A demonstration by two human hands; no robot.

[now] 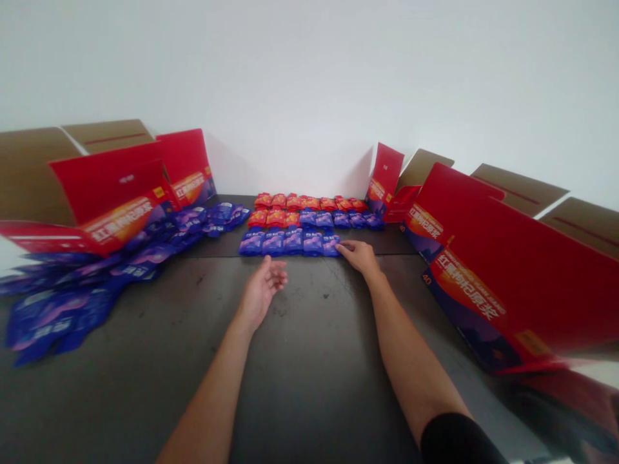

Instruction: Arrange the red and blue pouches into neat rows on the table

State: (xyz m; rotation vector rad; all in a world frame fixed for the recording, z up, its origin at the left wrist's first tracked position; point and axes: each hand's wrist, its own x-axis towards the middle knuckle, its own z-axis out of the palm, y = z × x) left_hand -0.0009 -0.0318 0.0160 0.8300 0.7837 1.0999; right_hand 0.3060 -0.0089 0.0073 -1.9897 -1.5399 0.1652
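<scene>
The right grip (360, 258) is released, its fingertips touching the end blue sachet (331, 245) of the front row, at twelve o'clock on the table (309, 386). The left grip (264, 290) is open and empty, just short of that row. Red sachets (304, 203) lie beyond; red cartons (512, 290) lean at two o'clock.

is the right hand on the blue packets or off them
On them: the right hand has its fingertips resting on the rightmost blue sachet of the front row.
</scene>
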